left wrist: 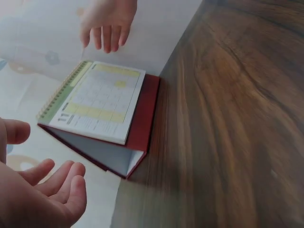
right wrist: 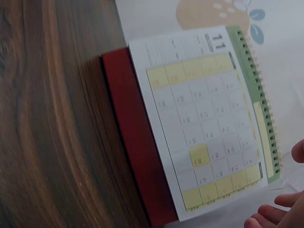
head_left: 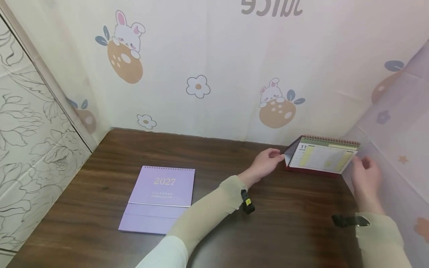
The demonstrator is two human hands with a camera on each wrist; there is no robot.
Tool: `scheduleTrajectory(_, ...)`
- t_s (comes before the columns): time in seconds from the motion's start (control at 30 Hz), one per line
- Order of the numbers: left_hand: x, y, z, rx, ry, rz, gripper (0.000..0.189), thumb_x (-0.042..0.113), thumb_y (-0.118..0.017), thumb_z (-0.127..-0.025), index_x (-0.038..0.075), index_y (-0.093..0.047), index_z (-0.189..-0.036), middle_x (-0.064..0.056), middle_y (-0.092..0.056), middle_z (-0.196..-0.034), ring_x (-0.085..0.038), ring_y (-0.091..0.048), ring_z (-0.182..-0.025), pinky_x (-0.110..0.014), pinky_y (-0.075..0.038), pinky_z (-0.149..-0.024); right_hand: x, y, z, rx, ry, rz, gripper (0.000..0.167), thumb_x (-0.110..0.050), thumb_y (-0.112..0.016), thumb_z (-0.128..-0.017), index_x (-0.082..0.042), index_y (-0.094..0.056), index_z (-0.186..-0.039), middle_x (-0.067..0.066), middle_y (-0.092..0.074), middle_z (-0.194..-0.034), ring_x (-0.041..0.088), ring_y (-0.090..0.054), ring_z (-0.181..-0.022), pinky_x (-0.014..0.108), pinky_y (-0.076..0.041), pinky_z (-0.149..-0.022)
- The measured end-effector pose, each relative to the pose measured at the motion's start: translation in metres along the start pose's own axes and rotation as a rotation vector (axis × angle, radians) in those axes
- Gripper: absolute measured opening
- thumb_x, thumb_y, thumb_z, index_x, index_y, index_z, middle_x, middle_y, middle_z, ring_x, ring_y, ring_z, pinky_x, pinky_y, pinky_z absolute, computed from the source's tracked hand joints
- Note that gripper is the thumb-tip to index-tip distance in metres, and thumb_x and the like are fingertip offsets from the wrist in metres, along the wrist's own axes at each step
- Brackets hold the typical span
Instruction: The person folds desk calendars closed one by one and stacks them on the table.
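A red-based desk calendar (head_left: pixel 323 156) stands propped like a tent at the table's far right corner, its page showing 11 under a spiral binding. Beside its left end is my left hand (head_left: pixel 266 163); in the left wrist view the loosely bent fingers of that hand (left wrist: pixel 47 194) are apart from the calendar (left wrist: pixel 102 97) and hold nothing. At the other end, my right hand (head_left: pixel 366 176) hovers with relaxed fingers. The right wrist view shows a small gap between this hand (right wrist: pixel 278 213) and the calendar page (right wrist: pixel 199 128).
A purple 2027 calendar (head_left: pixel 161 186) lies on the left part of the dark wooden table (head_left: pixel 268 230), partly covered by my left arm. A rabbit-print cloth (head_left: pixel 228 74) hangs behind, a pale cloth (head_left: pixel 402 141) borders the right, and a floral panel (head_left: pixel 30 123) the left.
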State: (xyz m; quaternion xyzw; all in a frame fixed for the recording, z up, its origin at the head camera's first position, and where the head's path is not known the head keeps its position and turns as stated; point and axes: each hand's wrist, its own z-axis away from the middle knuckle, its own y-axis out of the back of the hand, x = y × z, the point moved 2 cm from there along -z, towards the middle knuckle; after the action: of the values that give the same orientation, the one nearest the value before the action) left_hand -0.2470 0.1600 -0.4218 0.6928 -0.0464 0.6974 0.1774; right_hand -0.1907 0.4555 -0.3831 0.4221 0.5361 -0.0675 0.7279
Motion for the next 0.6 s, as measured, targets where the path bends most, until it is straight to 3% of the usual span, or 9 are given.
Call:
scheduleTrajectory(0.23, 0.023, -0.024, -0.009, -0.037, 0.013, -0.012, 0.049, 0.040, -0.060, -0.099, 0.016, -0.055, -0.141, 0.004, -0.061, -0.132, -0.008, -0.058, -0.115, -0.029, -0.047, -0.095, -0.002, -0.002, -0.013, -0.032, 0.020, -0.002, 0.072, -0.051, -0.036, -0.101, -0.014, -0.017, -0.160, 0.008, -0.015, -0.165, 0.026, -0.018, -0.149, 0.043, -0.020, -0.118)
scheduleTrajectory(0.47, 0.043, -0.038, -0.016, -0.106, -0.064, -0.029, 0.039, 0.033, -0.058, -0.101, 0.022, -0.056, -0.138, 0.008, -0.067, -0.120, -0.003, -0.062, -0.101, -0.025, -0.049, -0.084, -0.006, -0.004, -0.032, -0.048, 0.023, -0.068, 0.066, -0.049, -0.034, -0.103, -0.015, -0.022, -0.159, 0.004, -0.017, -0.165, 0.020, -0.015, -0.149, 0.040, -0.016, -0.119)
scheduleTrajectory(0.6, 0.043, -0.040, -0.022, -0.127, -0.084, -0.014, 0.037, 0.030, -0.059, -0.100, 0.024, -0.055, -0.137, 0.009, -0.066, -0.122, -0.003, -0.062, -0.105, -0.025, -0.048, -0.089, -0.005, -0.006, -0.035, -0.056, 0.020, -0.145, 0.064, -0.046, -0.038, -0.104, -0.016, -0.022, -0.159, 0.000, -0.019, -0.164, 0.011, -0.018, -0.147, 0.035, -0.016, -0.119)
